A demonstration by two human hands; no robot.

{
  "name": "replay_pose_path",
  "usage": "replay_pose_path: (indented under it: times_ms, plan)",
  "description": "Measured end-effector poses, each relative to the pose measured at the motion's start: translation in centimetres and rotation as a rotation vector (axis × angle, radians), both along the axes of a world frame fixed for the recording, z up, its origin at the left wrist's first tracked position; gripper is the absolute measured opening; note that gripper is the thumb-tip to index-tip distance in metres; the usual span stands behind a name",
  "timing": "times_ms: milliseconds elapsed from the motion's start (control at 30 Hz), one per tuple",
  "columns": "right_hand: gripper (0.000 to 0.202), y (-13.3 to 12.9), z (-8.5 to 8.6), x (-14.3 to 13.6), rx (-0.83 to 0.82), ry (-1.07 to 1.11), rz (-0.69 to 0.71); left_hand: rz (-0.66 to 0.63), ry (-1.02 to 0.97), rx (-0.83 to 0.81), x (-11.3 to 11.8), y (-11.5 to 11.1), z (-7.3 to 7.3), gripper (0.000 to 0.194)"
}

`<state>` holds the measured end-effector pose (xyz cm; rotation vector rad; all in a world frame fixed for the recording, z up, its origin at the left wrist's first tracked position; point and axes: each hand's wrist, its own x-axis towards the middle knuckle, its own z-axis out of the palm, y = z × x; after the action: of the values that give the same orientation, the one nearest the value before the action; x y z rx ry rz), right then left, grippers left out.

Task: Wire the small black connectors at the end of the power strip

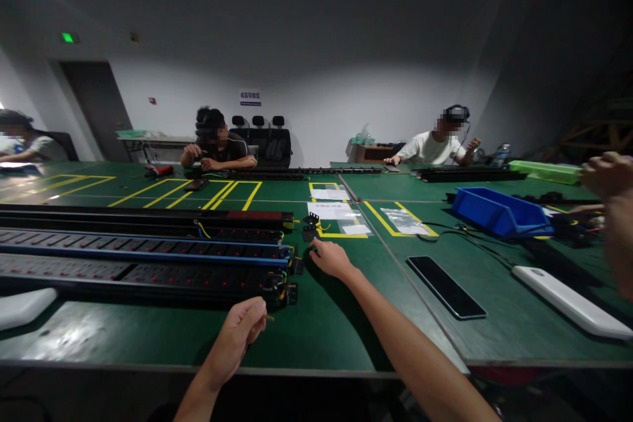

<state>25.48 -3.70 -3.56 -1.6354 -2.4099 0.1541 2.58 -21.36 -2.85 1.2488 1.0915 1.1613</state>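
My left hand is closed near the table's front edge, thumb and fingers pinched on a thin brass-coloured piece whose tip sticks out to the right. Farther forward my right hand reaches out with curled fingers, their tips at a small black bracket. Long black power strips with red-dotted sockets lie side by side to the left. One has a blue edge. Yellow wires and black end brackets show at their right ends, between my two hands.
A phone, a white power bank and a blue bin with cables lie to the right. Papers and yellow tape marks are ahead. Co-workers sit across the green table; another person's hand is at the right edge.
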Motion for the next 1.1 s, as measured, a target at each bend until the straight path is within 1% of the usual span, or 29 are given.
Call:
replay_pose_path:
  times_ms: [267, 533, 867, 1100]
  plan:
    - [0.03, 0.02, -0.08, 0.01, 0.009, 0.0, 0.007, -0.007, -0.009, -0.012, -0.11, 0.13, -0.4, 0.058]
    - [0.029, -0.03, 0.03, -0.03, -0.003, -0.007, -0.004, 0.0, -0.016, -0.024, -0.03, -0.04, -0.16, 0.059]
    - [0.029, 0.2, -0.36, 0.09, 0.022, -0.008, 0.009, -0.009, -0.01, -0.008, -0.26, 0.06, -0.49, 0.056]
    - [0.028, 0.16, -0.32, 0.09, 0.047, -0.007, 0.013, -0.013, -0.004, 0.009, -0.26, 0.02, -0.56, 0.057]
